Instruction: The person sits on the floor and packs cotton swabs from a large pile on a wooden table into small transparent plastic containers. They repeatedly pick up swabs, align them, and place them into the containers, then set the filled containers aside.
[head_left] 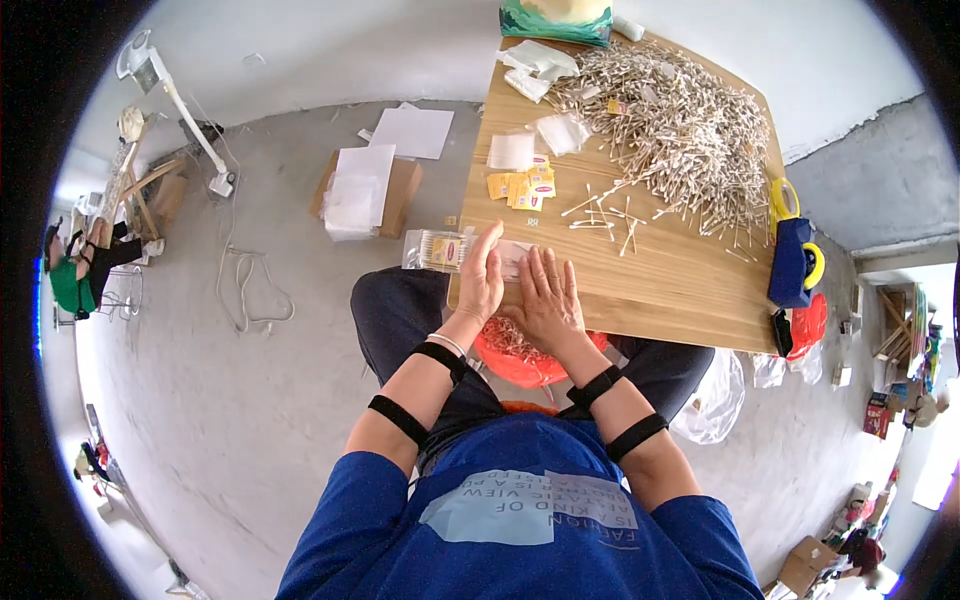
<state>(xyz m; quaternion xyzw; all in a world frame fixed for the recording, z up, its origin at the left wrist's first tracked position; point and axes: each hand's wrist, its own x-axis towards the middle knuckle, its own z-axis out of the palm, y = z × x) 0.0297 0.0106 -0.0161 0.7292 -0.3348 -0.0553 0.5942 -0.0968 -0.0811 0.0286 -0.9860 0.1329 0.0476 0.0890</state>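
Observation:
My right hand (548, 308) lies palm down at the table's near left edge, its fingers stretched out over a flat, pale plastic-looking piece (513, 256). Whether anything is under the palm is hidden. Beside it, my left hand (483, 280) is tilted on its side with straight fingers, touching or close to that piece. Just left of this hand is a clear bag of cotton swabs (420, 250) with a yellow label, reaching over the table edge. Beyond my hands are a small pile of yellow label cards (527, 187) and several loose cotton swabs (603, 217).
A big heap of cotton swabs (690, 140) covers the far right of the wooden table (680, 290). Clear bags (512, 151) lie at its left. A blue tape dispenser (791, 262) stands on the right edge. Below the near edge is a red bag (520, 372) with swabs inside.

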